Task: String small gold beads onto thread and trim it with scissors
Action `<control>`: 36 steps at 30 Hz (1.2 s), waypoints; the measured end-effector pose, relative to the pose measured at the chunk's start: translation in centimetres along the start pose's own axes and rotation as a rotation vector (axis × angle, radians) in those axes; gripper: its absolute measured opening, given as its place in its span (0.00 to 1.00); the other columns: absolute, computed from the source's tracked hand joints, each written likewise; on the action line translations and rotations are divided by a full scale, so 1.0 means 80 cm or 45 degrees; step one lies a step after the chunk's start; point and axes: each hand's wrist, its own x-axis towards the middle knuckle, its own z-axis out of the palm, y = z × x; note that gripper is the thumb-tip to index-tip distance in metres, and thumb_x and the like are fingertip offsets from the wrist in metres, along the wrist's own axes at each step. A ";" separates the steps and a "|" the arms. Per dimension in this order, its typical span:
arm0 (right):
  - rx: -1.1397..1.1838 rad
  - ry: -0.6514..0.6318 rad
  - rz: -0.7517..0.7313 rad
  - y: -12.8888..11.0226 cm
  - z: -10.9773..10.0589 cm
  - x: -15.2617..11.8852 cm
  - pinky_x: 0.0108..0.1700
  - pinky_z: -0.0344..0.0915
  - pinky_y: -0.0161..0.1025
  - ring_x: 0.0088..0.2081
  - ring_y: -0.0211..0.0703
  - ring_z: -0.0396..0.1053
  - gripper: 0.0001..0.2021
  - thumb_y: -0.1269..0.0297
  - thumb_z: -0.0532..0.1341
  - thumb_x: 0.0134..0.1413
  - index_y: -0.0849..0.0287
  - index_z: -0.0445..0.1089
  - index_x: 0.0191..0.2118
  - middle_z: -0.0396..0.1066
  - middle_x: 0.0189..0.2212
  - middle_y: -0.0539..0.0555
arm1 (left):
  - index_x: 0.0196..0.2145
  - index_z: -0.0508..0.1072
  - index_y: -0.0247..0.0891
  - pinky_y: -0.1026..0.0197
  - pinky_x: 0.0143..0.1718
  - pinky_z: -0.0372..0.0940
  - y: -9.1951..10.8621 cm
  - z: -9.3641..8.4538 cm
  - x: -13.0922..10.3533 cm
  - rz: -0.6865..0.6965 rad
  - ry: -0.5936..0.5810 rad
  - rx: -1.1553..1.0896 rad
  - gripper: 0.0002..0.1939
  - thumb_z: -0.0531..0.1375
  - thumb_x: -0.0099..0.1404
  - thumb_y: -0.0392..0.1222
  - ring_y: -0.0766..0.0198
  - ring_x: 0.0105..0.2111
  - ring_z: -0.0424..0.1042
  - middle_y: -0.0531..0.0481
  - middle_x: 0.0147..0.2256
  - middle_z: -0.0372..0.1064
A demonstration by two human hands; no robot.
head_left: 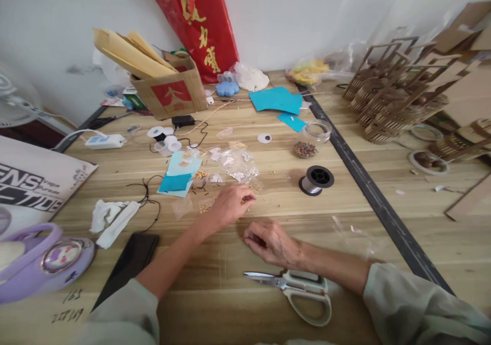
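My left hand [232, 202] is closed, fingertips bent together over the small gold beads [253, 187] on the table. Gold specks show by its fingertips, but I cannot make out what is pinched. My right hand [273, 243] rests nearer to me with its fingers curled in; whatever they hold is hidden. Just below it lie scissors [286, 282] with pale handles. Beyond the left hand are clear little bags of silvery pieces [235, 163] and another heap of gold beads [204, 208]. A spool of fine wire [312, 185] stands to the right.
A glass jar of mixed beads [306, 149] and blue sheets [274, 101] are farther back. Woven baskets [383, 104] crowd the right. On the left are a phone [134, 253], a purple case-like object [61, 260], a white power strip [105, 141] and a cardboard box [172, 91].
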 end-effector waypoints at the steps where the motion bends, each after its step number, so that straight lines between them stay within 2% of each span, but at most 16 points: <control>1: -0.021 -0.006 -0.031 0.000 0.000 -0.002 0.27 0.56 0.32 0.23 0.35 0.59 0.05 0.73 0.53 0.57 0.57 0.62 0.33 0.65 0.23 0.48 | 0.33 0.76 0.38 0.61 0.41 0.62 0.000 0.007 0.011 0.064 0.014 0.055 0.06 0.58 0.61 0.33 0.62 0.37 0.69 0.48 0.35 0.73; 3: -0.052 -0.016 -0.081 0.001 0.001 -0.005 0.28 0.56 0.33 0.23 0.35 0.60 0.05 0.73 0.53 0.57 0.56 0.62 0.33 0.66 0.23 0.48 | 0.32 0.76 0.37 0.59 0.44 0.61 0.000 0.018 0.028 0.181 -0.013 0.152 0.06 0.59 0.62 0.34 0.59 0.39 0.68 0.47 0.34 0.72; 5: -0.062 -0.017 -0.118 0.003 0.000 -0.005 0.28 0.57 0.33 0.24 0.36 0.61 0.05 0.74 0.52 0.57 0.56 0.61 0.33 0.67 0.24 0.49 | 0.31 0.76 0.36 0.58 0.44 0.61 0.001 0.025 0.038 0.226 -0.038 0.211 0.06 0.58 0.63 0.33 0.59 0.39 0.68 0.47 0.34 0.72; 13: -0.039 -0.009 -0.149 0.008 -0.002 -0.005 0.28 0.58 0.32 0.24 0.36 0.62 0.05 0.73 0.52 0.57 0.57 0.62 0.35 0.68 0.25 0.50 | 0.31 0.75 0.36 0.58 0.44 0.60 -0.005 0.037 0.048 0.292 -0.070 0.234 0.06 0.58 0.63 0.34 0.59 0.39 0.67 0.47 0.32 0.70; 20: 0.109 -0.005 -0.056 0.005 -0.006 -0.003 0.27 0.57 0.32 0.23 0.34 0.60 0.04 0.73 0.53 0.57 0.58 0.63 0.34 0.65 0.23 0.48 | 0.29 0.74 0.36 0.58 0.44 0.61 -0.002 0.038 0.053 0.273 -0.105 0.249 0.06 0.57 0.62 0.32 0.59 0.39 0.67 0.47 0.33 0.72; 23: 0.253 0.023 0.048 0.006 -0.007 0.000 0.26 0.56 0.31 0.23 0.33 0.58 0.03 0.71 0.54 0.57 0.58 0.63 0.33 0.62 0.23 0.47 | 0.28 0.73 0.36 0.58 0.45 0.61 -0.001 0.038 0.051 0.316 -0.036 0.209 0.06 0.58 0.61 0.31 0.59 0.38 0.67 0.48 0.32 0.71; 25: 0.339 0.036 0.128 0.007 -0.007 0.000 0.26 0.56 0.30 0.23 0.32 0.57 0.03 0.70 0.55 0.58 0.59 0.63 0.33 0.61 0.23 0.47 | 0.27 0.73 0.35 0.60 0.42 0.62 -0.002 0.035 0.046 0.285 0.066 0.107 0.05 0.58 0.59 0.30 0.61 0.37 0.68 0.49 0.31 0.72; 30: 0.465 0.017 0.337 0.009 -0.009 0.001 0.25 0.55 0.30 0.23 0.31 0.55 0.03 0.68 0.56 0.58 0.60 0.64 0.34 0.60 0.22 0.46 | 0.26 0.72 0.34 0.68 0.28 0.60 -0.002 0.015 0.016 0.033 0.247 -0.278 0.04 0.60 0.56 0.29 0.70 0.24 0.65 0.54 0.24 0.70; 33: 0.567 -0.001 0.428 0.010 -0.009 0.002 0.25 0.54 0.30 0.23 0.32 0.56 0.05 0.65 0.56 0.59 0.60 0.64 0.33 0.60 0.22 0.45 | 0.28 0.73 0.34 0.68 0.28 0.62 0.000 0.004 -0.012 -0.067 0.262 -0.460 0.01 0.61 0.57 0.33 0.70 0.24 0.67 0.53 0.24 0.71; 36: 0.665 -0.002 0.490 0.013 -0.007 0.002 0.25 0.54 0.30 0.23 0.32 0.56 0.07 0.63 0.55 0.60 0.60 0.63 0.33 0.60 0.22 0.46 | 0.29 0.75 0.33 0.67 0.32 0.64 0.002 0.001 -0.042 -0.162 0.235 -0.566 0.03 0.61 0.58 0.34 0.68 0.29 0.71 0.51 0.28 0.74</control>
